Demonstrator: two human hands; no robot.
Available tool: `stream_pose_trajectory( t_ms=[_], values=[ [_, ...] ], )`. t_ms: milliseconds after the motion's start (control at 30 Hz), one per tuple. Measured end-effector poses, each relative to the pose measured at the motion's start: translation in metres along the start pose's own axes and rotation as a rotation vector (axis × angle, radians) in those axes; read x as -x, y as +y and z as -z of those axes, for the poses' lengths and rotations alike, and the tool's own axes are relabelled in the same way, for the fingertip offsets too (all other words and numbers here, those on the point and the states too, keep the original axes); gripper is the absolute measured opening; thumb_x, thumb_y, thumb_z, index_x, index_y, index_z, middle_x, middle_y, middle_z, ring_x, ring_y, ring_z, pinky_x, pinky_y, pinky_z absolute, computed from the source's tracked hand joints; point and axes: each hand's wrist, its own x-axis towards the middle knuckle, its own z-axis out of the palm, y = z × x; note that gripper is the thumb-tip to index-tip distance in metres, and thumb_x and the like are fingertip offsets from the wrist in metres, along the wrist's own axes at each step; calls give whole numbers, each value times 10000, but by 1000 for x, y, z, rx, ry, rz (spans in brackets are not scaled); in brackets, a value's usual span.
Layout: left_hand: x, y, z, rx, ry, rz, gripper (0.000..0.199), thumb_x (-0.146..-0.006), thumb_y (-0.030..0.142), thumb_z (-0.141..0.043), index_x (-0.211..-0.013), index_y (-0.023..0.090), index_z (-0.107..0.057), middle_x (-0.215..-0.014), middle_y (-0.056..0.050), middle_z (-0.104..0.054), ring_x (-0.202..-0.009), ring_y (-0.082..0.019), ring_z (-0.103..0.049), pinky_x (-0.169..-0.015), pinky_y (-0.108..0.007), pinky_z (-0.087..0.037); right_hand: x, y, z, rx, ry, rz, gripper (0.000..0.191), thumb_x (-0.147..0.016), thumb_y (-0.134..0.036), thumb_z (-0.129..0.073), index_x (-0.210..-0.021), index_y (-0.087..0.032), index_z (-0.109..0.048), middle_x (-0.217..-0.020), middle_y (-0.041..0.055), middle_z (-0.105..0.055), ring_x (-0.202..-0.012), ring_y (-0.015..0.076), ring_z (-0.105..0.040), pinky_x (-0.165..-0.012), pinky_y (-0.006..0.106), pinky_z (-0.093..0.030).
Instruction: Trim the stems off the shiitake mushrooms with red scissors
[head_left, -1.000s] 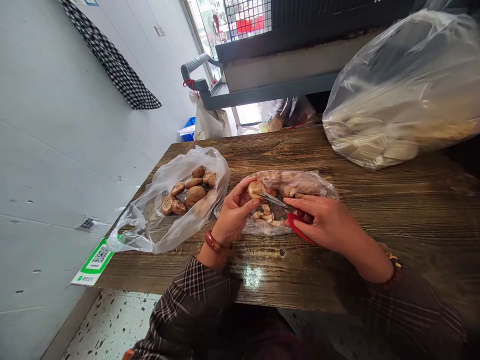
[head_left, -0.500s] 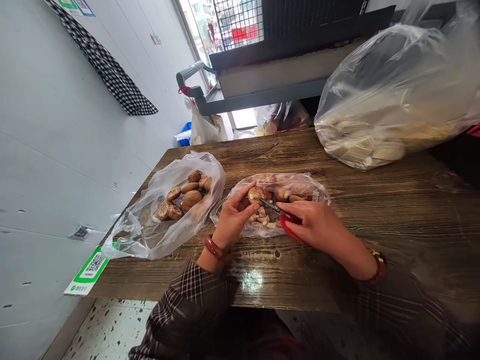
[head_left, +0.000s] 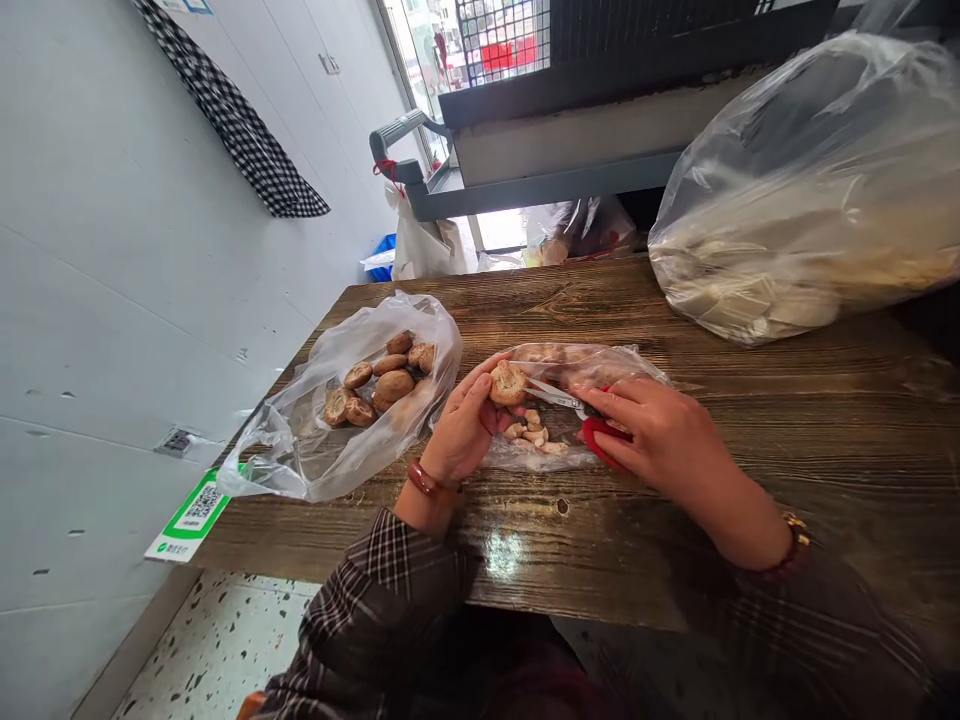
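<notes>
Gripping shiitake (head_left: 508, 383), L hand (head_left: 463, 425); scissors (head_left: 571, 402), R hand (head_left: 664, 435): caps (head_left: 392, 387) left of cut stems (head_left: 535, 434) prob. done, mushrooms (head_left: 551, 357) behind pending.

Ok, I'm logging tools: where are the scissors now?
In the head view, the red-handled scissors are in the right hand, blades pointing at the mushroom in the left hand.

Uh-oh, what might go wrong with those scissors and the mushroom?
The left hand holds the mushroom right by the tips of the scissors, so a slip might nip a finger. The mushroom could also drop onto the pale pieces below. And the thin clear plastic around those pieces looks loose, so a blade dipping low might snag it.
</notes>
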Motion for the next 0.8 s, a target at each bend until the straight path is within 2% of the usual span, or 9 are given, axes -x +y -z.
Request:
stream_pose_trajectory(
  t_ms=[167, 233, 400, 600, 800],
  values=[
    [1, -2, 0, -70, -60, 5, 534, -853, 582, -784, -1146, 148, -681, -931, -54, -738, -686, -170, -743, -509, -228, -557, 0, -1, -1, 22, -35, 25, 362, -933, -241, -684, -1284, -183, -750, -1110, 126, -788, -977, 290, -731, -811, 407, -581],
    [2, -2, 0, -89, -78, 27, 548, -855, 560, -791, -1196, 143, -692, -967, -69, -737, -720, -167, -739, -501, -213, -533, 0, -1, -2, 42, -54, 23, 354, -933, -242, -682, -1274, -183, -757, -1102, 131, -789, -944, 291, -733, -785, 411, -582],
    [4, -2, 0, -184, -85, 4, 627, -778, 360, -897, -1335, 181, -671, -984, -53, -718, -761, -144, -702, -516, -178, -456, -1, 2, -1, 52, -87, -6, 371, -947, -252, -669, -1307, -197, -739, -1064, 121, -787, -917, 276, -726, -760, 395, -580],
    [2, -3, 1, -284, -97, -58, 557, -801, 396, -874, -1275, 170, -689, -920, -38, -689, -699, -107, -632, -507, -169, -433, -1, 2, -3, 61, -77, -3, 384, -948, -260, -669, -1319, -185, -732, -1087, 126, -788, -934, 286, -733, -781, 407, -586],
    [2, -4, 3, -411, -107, -37, 606, -788, 434, -874, -1306, 162, -713, -933, -48, -727, -659, -108, -609, -533, -203, -475, -1, 3, 0, 99, -124, 13, 338, -941, -258, -677, -1262, -191, -759, -1076, 117, -795, -906, 276, -740, -747, 382, -575]
  ],
)
